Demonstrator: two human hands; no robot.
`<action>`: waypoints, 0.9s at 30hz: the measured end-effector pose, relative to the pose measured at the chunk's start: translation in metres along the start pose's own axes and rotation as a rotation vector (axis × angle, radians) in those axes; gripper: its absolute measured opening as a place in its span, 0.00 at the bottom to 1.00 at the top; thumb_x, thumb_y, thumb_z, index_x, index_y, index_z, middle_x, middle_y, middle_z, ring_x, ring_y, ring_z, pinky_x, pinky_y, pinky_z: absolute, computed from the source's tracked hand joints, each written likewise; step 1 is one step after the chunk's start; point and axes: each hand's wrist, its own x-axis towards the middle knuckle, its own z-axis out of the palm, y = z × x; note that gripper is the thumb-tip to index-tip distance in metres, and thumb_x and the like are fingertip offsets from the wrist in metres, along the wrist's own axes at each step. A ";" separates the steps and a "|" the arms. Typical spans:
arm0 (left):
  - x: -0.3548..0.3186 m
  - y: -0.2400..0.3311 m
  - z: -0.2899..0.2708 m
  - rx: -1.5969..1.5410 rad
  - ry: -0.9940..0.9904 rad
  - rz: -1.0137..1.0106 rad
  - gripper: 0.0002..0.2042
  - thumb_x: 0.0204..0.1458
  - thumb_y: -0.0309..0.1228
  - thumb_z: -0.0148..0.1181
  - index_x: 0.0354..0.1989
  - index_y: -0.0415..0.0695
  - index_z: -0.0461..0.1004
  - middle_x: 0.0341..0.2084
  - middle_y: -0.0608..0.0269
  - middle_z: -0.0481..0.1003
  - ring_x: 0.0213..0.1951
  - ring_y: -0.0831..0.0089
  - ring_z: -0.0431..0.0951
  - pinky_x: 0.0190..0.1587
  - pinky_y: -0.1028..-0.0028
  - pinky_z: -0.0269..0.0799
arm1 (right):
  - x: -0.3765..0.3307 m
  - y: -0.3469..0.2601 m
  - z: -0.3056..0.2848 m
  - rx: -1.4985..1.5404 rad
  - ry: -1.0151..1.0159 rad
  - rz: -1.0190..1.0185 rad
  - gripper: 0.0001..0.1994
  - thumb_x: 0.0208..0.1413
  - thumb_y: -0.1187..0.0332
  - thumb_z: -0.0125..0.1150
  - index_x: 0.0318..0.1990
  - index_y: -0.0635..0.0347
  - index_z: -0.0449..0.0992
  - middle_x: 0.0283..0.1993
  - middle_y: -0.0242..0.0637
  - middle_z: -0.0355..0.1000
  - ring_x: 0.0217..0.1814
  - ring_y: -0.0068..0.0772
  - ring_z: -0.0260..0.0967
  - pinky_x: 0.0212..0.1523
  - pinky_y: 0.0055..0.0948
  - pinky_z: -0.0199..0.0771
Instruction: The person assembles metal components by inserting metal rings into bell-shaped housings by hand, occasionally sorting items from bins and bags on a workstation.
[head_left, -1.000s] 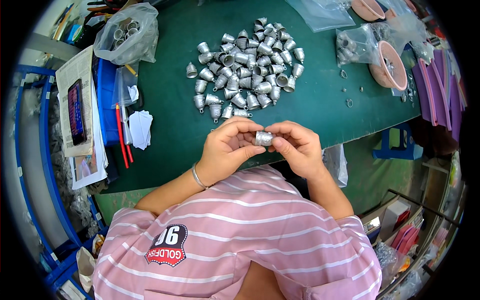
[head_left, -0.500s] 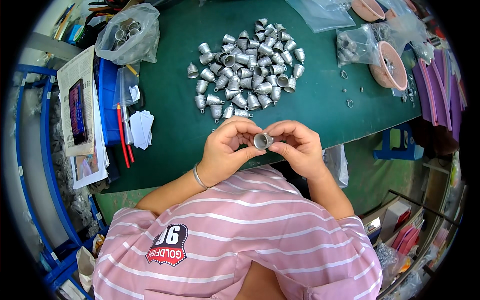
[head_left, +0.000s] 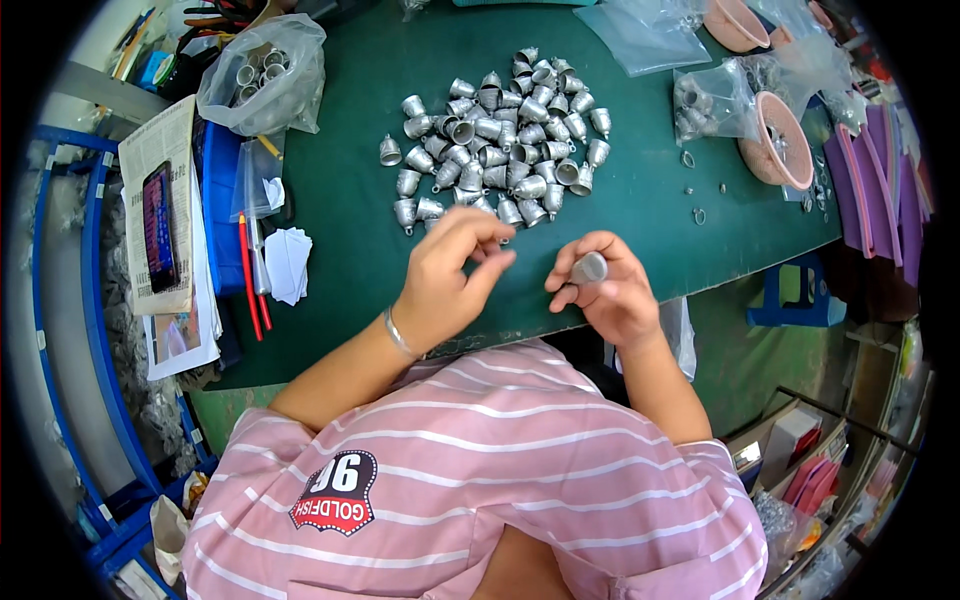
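Observation:
My right hand [head_left: 612, 290] holds a small silver metal bell [head_left: 589, 267] between thumb and fingers, just above the near edge of the table. My left hand [head_left: 450, 270] is apart from it, with a gap between thumb and curled forefinger and nothing visible between them. Its fingertips are by the near edge of a loose pile of similar silver bells [head_left: 497, 150], several with small loops on top. The hand covers some of the nearest bells.
On the green table [head_left: 350, 270], left, are a bag of metal rings [head_left: 262, 75], a blue tray [head_left: 222, 180], red pens [head_left: 247, 275], white paper pieces [head_left: 288, 265] and a phone [head_left: 158, 228] on newspaper. Right: a pink basket [head_left: 775, 145], a bag of metal parts [head_left: 712, 100] and loose rings [head_left: 699, 216].
My hands, together on one bell before, have parted. My right hand has moved right with the bell and turned it; my left has let go and moved toward the pile.

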 end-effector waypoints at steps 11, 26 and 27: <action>0.045 -0.031 0.019 0.524 -0.041 0.175 0.10 0.40 0.23 0.63 0.33 0.39 0.73 0.30 0.58 0.72 0.33 0.63 0.74 0.35 0.69 0.68 | 0.040 0.002 0.006 -1.153 0.366 -0.089 0.08 0.47 0.72 0.63 0.34 0.67 0.74 0.28 0.36 0.73 0.29 0.23 0.69 0.32 0.23 0.69; -0.002 -0.002 0.008 -0.726 -0.026 -0.435 0.14 0.51 0.21 0.57 0.47 0.34 0.68 0.40 0.57 0.73 0.40 0.75 0.74 0.44 0.76 0.72 | 0.027 0.005 0.042 -1.161 0.145 -0.262 0.19 0.40 0.80 0.64 0.44 0.64 0.71 0.41 0.39 0.69 0.27 0.25 0.65 0.28 0.21 0.69; -0.003 -0.002 0.007 -0.727 -0.023 -0.437 0.14 0.51 0.21 0.57 0.47 0.34 0.68 0.40 0.57 0.73 0.40 0.75 0.74 0.44 0.76 0.72 | 0.026 0.005 0.041 -1.161 0.143 -0.259 0.19 0.40 0.80 0.64 0.44 0.64 0.71 0.41 0.39 0.69 0.27 0.25 0.65 0.28 0.21 0.69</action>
